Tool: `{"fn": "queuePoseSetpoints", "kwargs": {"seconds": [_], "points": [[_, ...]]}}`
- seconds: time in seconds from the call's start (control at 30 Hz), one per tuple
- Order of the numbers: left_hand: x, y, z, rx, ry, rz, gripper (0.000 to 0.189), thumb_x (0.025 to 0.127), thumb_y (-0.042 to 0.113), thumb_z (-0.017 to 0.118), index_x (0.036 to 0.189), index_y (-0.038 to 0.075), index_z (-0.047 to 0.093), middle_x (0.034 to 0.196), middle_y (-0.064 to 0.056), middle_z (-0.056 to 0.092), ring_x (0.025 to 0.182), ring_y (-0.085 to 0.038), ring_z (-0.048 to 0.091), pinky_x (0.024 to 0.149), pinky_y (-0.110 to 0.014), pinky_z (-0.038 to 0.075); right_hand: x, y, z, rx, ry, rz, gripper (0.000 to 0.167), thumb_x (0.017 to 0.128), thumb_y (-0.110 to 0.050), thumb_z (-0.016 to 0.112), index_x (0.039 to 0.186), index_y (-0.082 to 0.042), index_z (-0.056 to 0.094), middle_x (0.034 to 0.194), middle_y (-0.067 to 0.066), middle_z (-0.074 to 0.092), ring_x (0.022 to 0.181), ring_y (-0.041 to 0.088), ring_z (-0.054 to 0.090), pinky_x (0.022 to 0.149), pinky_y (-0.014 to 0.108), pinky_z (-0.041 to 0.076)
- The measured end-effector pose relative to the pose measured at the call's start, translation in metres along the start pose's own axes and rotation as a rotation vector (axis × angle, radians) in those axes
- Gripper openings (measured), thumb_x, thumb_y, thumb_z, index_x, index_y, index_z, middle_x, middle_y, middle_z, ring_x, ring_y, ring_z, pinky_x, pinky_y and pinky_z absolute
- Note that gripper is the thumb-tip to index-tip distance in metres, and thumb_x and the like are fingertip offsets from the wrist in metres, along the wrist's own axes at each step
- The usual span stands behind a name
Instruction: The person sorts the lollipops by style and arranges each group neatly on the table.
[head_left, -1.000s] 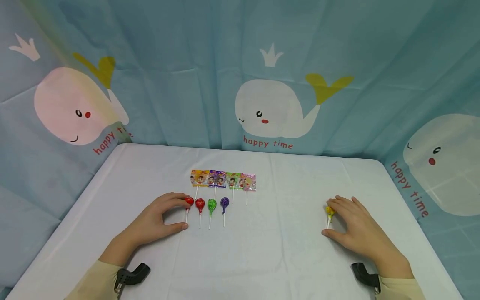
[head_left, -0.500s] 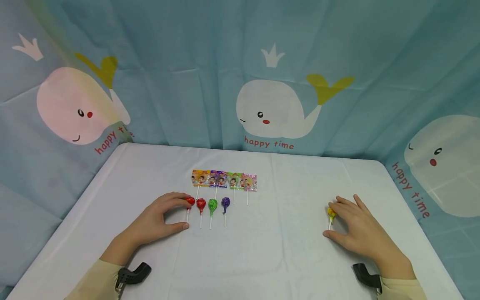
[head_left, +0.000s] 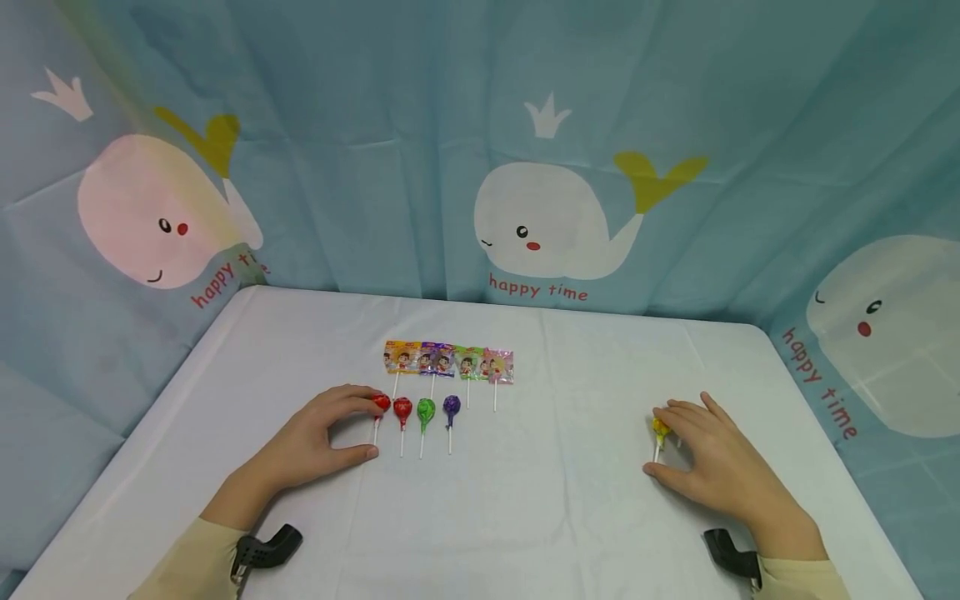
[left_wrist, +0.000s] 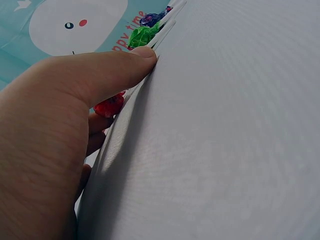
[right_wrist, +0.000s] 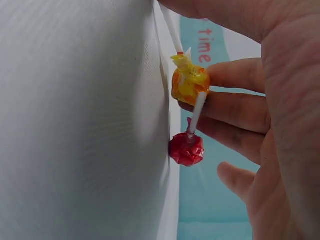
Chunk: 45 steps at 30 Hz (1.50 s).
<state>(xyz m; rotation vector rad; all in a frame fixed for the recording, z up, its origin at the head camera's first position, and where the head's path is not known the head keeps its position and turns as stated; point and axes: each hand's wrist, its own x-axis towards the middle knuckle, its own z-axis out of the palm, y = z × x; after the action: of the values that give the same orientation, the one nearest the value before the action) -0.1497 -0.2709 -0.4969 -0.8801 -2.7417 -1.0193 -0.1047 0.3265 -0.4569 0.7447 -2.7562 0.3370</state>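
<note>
My left hand (head_left: 318, 437) spans a red lollipop (head_left: 381, 402) lengthwise, fingertips on its wrapped head and thumb at the stick's end. In the left wrist view, that lollipop's red head (left_wrist: 110, 105) shows behind the thumb. To its right lie another red lollipop (head_left: 402, 408), a green one (head_left: 426, 409) and a purple one (head_left: 451, 406). Far to the right, my right hand (head_left: 712, 454) holds a yellow lollipop (head_left: 660, 427) the same way. Under its palm lies a dark red lollipop (right_wrist: 187, 150), mostly hidden from the head view except for its white stick.
Behind the left row lie several lollipops in flat printed wrappers, orange (head_left: 402, 357), purple (head_left: 437, 359), green (head_left: 469, 362) and pink (head_left: 498, 365). A white cloth covers the table (head_left: 525, 517). A blue whale-print curtain (head_left: 360, 167) stands at the back and sides.
My right fingers have shifted slightly with the yellow lollipop, and a second white stick now shows beside it under the hand. The left hand and its row have stayed put.
</note>
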Motion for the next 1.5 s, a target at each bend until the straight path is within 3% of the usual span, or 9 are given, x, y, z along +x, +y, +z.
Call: {"fn": "queuePoseSetpoints", "kwargs": {"seconds": [0.17, 0.27, 0.4, 0.47, 0.63, 0.97, 1.5], "points": [[0.001, 0.002, -0.002, 0.009, -0.008, -0.008, 0.055, 0.083, 0.038, 0.098, 0.133, 0.032, 0.074, 0.153, 0.009, 0.061, 0.146, -0.025, 0.053, 0.122, -0.033, 0.037, 0.002, -0.001, 0.001, 0.009, 0.021, -0.017, 0.075, 0.076, -0.041, 0.099, 0.132, 0.003, 0.073, 0.132, 0.017, 0.074, 0.128, 0.04, 0.065, 0.134, 0.041, 0.019], [0.001, 0.004, -0.003, 0.013, -0.009, -0.014, 0.055, 0.083, 0.036, 0.098, 0.132, 0.032, 0.074, 0.153, 0.009, 0.061, 0.146, -0.025, 0.053, 0.121, -0.042, 0.04, 0.005, -0.003, 0.001, 0.012, 0.03, -0.02, 0.074, 0.076, -0.04, 0.099, 0.132, 0.0, 0.073, 0.132, 0.015, 0.074, 0.126, 0.039, 0.066, 0.128, 0.045, 0.032], [0.002, 0.005, -0.004, 0.007, -0.014, -0.021, 0.055, 0.082, 0.036, 0.099, 0.132, 0.032, 0.074, 0.153, 0.009, 0.061, 0.146, -0.025, 0.053, 0.119, -0.049, 0.042, 0.01, -0.007, 0.001, 0.029, 0.047, -0.021, 0.074, 0.074, -0.038, 0.1, 0.133, -0.003, 0.073, 0.13, 0.011, 0.075, 0.121, 0.036, 0.069, 0.11, 0.053, 0.048], [0.002, 0.006, -0.004, 0.003, -0.019, -0.026, 0.055, 0.083, 0.036, 0.099, 0.132, 0.031, 0.074, 0.153, 0.009, 0.061, 0.146, -0.025, 0.052, 0.119, -0.053, 0.042, 0.013, -0.009, 0.001, 0.044, 0.056, -0.028, 0.074, 0.073, -0.036, 0.101, 0.133, -0.003, 0.073, 0.129, 0.009, 0.075, 0.119, 0.035, 0.07, 0.103, 0.056, 0.051], [0.003, 0.006, -0.005, -0.004, -0.023, -0.036, 0.055, 0.083, 0.035, 0.099, 0.132, 0.03, 0.075, 0.153, 0.007, 0.061, 0.146, -0.027, 0.052, 0.118, -0.06, 0.042, 0.024, -0.015, 0.005, 0.079, 0.047, -0.047, 0.073, 0.074, -0.035, 0.101, 0.134, -0.003, 0.073, 0.129, 0.007, 0.075, 0.12, 0.033, 0.07, 0.103, 0.054, 0.052], [0.002, 0.005, -0.001, -0.005, -0.026, -0.025, 0.054, 0.083, 0.035, 0.098, 0.132, 0.031, 0.074, 0.152, 0.008, 0.061, 0.146, -0.026, 0.053, 0.119, -0.056, 0.042, 0.045, -0.027, 0.017, 0.125, -0.019, -0.052, 0.074, 0.079, -0.041, 0.098, 0.138, -0.004, 0.072, 0.138, 0.007, 0.072, 0.13, 0.034, 0.066, 0.11, 0.057, 0.05], [0.001, 0.006, -0.002, 0.006, -0.012, -0.012, 0.053, 0.082, 0.033, 0.099, 0.13, 0.03, 0.075, 0.151, 0.009, 0.062, 0.144, -0.025, 0.054, 0.119, -0.051, 0.043, 0.081, -0.055, 0.027, 0.182, -0.072, -0.088, 0.072, 0.083, -0.043, 0.094, 0.14, -0.005, 0.071, 0.14, 0.005, 0.071, 0.133, 0.031, 0.064, 0.115, 0.054, 0.05]]}}
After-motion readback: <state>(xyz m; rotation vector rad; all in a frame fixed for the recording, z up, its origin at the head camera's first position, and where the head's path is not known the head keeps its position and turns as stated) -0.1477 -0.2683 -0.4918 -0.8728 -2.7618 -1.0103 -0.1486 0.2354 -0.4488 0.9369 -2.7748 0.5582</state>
